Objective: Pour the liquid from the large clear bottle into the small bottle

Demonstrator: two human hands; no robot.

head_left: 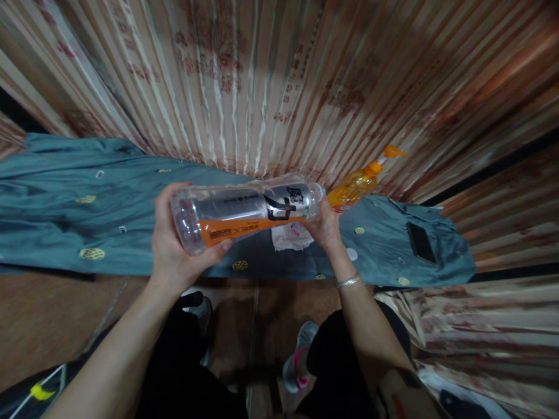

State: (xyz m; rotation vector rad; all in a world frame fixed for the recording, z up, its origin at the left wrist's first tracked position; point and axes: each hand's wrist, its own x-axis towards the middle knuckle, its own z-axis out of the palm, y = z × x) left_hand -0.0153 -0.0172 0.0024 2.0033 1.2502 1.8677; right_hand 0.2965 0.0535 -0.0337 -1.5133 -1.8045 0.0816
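Observation:
A large clear plastic bottle (240,201) with an orange and silver label lies sideways in the air between my hands. My left hand (172,250) is wrapped around its base, thumb along the lower side. At the other end my right hand (325,226) grips near the neck; most of its fingers are hidden behind the bottle. The neck shows no cap that I can make out. Just beyond my right hand stands a yellow pump bottle (356,187) with an orange pump head. A crumpled white tissue (290,237) lies below the clear bottle, partly covered by it.
A narrow table under a teal patterned cloth (131,203) runs across the view. On it lie a dark phone (420,241) at the right and a small white disc (351,254). Pleated patterned curtains (262,87) hang right behind the table. My feet are on the tiled floor below.

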